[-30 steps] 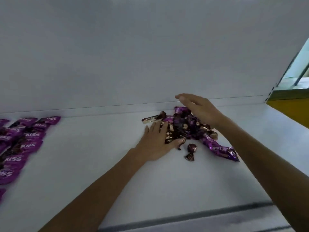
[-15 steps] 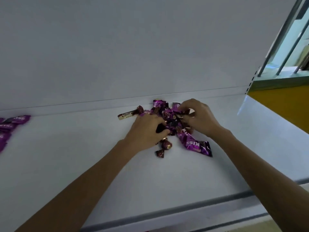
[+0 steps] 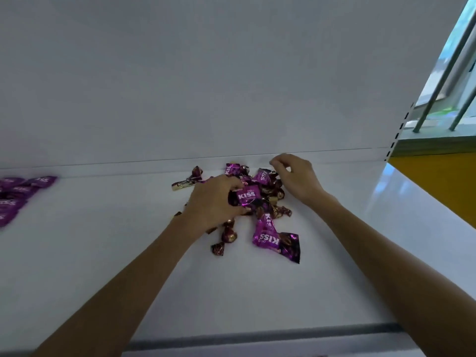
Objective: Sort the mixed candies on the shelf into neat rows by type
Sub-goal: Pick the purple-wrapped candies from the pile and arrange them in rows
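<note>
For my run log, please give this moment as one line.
left hand grips purple KISS candy | right hand curled over mixed pile, grasp unclear | purple row far left

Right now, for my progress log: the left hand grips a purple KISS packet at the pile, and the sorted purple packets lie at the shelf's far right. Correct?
One error: the head view shows the sorted purple packets at the shelf's far left, not right. The left hand does grip a purple KISS packet at the pile.
</note>
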The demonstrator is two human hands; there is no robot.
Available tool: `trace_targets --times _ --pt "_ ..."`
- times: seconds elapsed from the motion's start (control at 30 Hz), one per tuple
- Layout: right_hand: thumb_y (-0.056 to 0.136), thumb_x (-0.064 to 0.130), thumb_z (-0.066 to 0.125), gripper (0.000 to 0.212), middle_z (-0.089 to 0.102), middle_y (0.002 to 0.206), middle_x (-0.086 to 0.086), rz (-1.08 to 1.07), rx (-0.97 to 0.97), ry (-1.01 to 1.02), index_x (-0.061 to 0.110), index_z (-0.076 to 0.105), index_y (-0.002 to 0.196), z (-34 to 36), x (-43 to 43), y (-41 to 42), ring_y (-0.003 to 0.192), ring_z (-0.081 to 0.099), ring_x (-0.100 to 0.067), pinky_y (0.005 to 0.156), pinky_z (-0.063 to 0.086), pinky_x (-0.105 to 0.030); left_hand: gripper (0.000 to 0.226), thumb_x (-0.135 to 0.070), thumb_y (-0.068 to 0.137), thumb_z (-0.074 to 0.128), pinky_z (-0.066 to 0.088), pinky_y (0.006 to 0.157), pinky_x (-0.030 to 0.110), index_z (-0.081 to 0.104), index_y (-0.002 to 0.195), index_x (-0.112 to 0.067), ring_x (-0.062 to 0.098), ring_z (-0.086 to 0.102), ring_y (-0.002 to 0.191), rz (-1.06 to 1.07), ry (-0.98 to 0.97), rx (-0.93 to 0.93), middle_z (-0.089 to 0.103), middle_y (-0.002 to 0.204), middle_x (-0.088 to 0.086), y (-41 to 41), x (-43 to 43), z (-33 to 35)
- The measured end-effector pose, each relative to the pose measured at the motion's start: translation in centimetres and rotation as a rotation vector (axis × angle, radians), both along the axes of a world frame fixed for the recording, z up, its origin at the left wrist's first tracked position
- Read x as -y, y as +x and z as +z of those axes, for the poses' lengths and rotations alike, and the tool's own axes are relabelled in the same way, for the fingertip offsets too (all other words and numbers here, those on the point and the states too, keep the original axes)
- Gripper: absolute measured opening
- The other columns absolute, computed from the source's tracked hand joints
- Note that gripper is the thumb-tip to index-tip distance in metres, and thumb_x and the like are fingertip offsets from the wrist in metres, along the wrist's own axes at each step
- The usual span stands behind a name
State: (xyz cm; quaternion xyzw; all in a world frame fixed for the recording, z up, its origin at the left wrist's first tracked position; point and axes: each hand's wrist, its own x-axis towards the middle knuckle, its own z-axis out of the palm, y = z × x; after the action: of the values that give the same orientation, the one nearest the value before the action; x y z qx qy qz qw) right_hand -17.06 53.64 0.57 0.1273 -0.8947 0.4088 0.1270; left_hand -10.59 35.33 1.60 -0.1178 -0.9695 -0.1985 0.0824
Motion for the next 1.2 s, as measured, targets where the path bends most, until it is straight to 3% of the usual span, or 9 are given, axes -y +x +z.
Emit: trace_targets --times 0.07,0.2,0.37,0.5,0.6,0.7,0.83,1.0,1.2 --pt "0.093 0.017 0.045 0.026 0.062 0.118 -0.004 0.044 0.02 0.111 0.012 0.061 0.112 0.6 0.4 -1.1 0.106 0.054 -0.018 0.088 0.038 -0.024 0.054 -0.038 0.072 0.075 0.043 0.091 0.032 0.057 0.12 -0.021 0.018 0.056 0.104 0.049 0.096 -0.07 0.062 0.111 0.0 0.2 0.4 0.2" --pt "0.087 0.016 0.048 0.03 0.055 0.128 -0.006 0.175 0.276 0.355 0.017 0.06 0.115 1.6 1.1 -2.8 0.116 0.05 -0.023 0.092 0.038 -0.028 0.054 -0.036 0.076 0.072 0.04 0.088 0.026 0.054 0.124 -0.021 0.018 0.056 0.105 0.111 0.141 -0.169 0.061 0.116 0.001 0.5 1.1 -0.1" --pt "0.083 0.019 0.056 0.036 0.055 0.126 -0.006 0.224 0.235 0.575 0.021 0.056 0.119 1.4 1.8 -3.0 0.111 0.052 -0.024 0.09 0.046 -0.034 0.044 -0.028 0.076 0.071 0.045 0.082 0.029 0.056 0.117 -0.02 0.017 0.058 0.096 0.12 0.147 -0.211 0.062 0.108 0.001 1.0 1.8 -0.5" --pt "0.081 0.021 0.063 0.031 0.058 0.12 -0.007 0.178 0.111 0.511 0.021 0.061 0.112 1.8 1.7 -2.9 0.108 0.053 -0.024 0.086 0.045 -0.034 0.042 -0.031 0.079 0.069 0.041 0.075 0.023 0.056 0.117 -0.021 0.011 0.056 0.09 0.134 0.138 -0.215 0.064 0.107 -0.004 1.4 2.5 -0.2" --pt "0.079 0.027 0.067 0.033 0.057 0.113 -0.01 0.127 -0.094 0.413 0.016 0.062 0.11 2.6 2.6 -2.3 0.107 0.05 -0.026 0.082 0.041 -0.034 0.048 -0.033 0.079 0.069 0.045 0.084 0.027 0.055 0.123 -0.018 0.017 0.058 0.1 0.153 0.105 -0.228 0.064 0.115 0.0 1.5 3.8 0.1" --pt "0.079 0.027 0.067 0.03 0.062 0.106 -0.005 0.222 -0.245 0.318 0.016 0.062 0.107 3.3 4.5 -1.3 0.103 0.051 -0.024 0.085 0.043 -0.038 0.048 -0.034 0.079 0.069 0.042 0.083 0.024 0.056 0.123 -0.019 0.018 0.058 0.101 0.187 0.101 -0.232 0.064 0.114 0.0 1.7 5.3 0.5" --pt "0.08 0.03 0.067 0.027 0.065 0.097 -0.004 0.345 -0.371 0.34 0.016 0.063 0.102 3.7 7.6 0.1 0.094 0.052 -0.022 0.078 0.041 -0.035 0.042 -0.036 0.079 0.069 0.039 0.076 0.024 0.059 0.118 -0.021 0.017 0.058 0.096 0.211 0.069 -0.22 0.065 0.106 -0.002 2.7 8.4 1.3" --pt "0.081 0.03 0.067 0.03 0.067 0.097 -0.007 0.424 -0.385 0.374 0.012 0.065 0.105 3.9 12.7 1.1 0.092 0.055 -0.023 0.076 0.043 -0.036 0.036 -0.034 0.08 0.067 0.041 0.074 0.026 0.061 0.114 -0.023 0.017 0.058 0.091 0.288 0.042 -0.2 0.066 0.101 -0.004 4.4 14.9 2.2" --pt "0.08 0.026 0.069 0.026 0.063 0.083 -0.008 0.489 -0.407 0.425 0.013 0.068 0.103 3.3 21.4 1.9 0.08 0.053 -0.025 0.066 0.032 -0.028 0.022 -0.033 0.078 0.068 0.035 0.075 0.027 0.066 0.098 -0.023 0.016 0.051 0.089 0.266 0.081 -0.153 0.06 0.09 0.001 4.9 23.6 2.7"
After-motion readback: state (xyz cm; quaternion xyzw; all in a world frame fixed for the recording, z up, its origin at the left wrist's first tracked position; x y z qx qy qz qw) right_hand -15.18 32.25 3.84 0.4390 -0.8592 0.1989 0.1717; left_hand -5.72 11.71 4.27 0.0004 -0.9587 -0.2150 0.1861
